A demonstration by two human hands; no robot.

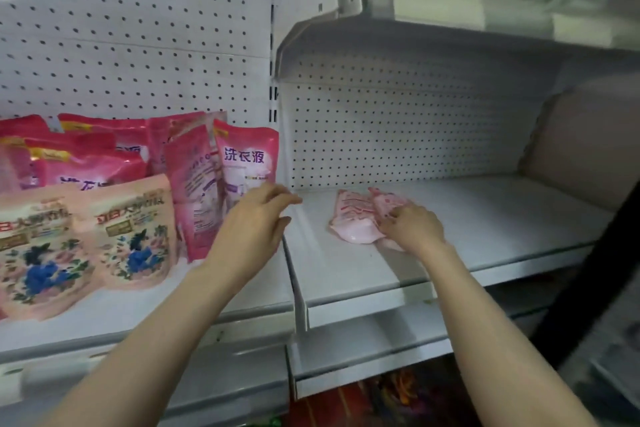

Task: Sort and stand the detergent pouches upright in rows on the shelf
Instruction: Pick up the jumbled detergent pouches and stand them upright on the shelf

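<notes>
We find the most open room on the right shelf [502,218]. From the right flat pouch [384,203] out to the shelf's far end the board is bare. It is closed at the back by the pegboard panel [398,135] and overhead by the upper shelf [433,45], and its front lip runs free below the right forearm. Its left edge meets the left shelf [145,308] at a narrow seam [300,291].

The left shelf is crowded. The hot-pink pouches [247,163] stand upright along the back right up to that seam. Two pale flowered pouches [135,229] stand in front of them, leaving only a bare strip along the front edge.

The left hand [256,218] hovers at the seam with its fingers loosely extended, holding nothing. It shows in front of the nearest hot-pink pouch, and we cannot tell whether it touches it.

The right hand [414,229] is down on the right shelf, knuckles up. Its fingers [391,218] are curled onto the right flat pouch and grip it at its near end. The left flat pouch [351,218] lies against that one, just left of the fingertips. Both lie flat, forward of the pegboard panel, between the two hands
</notes>
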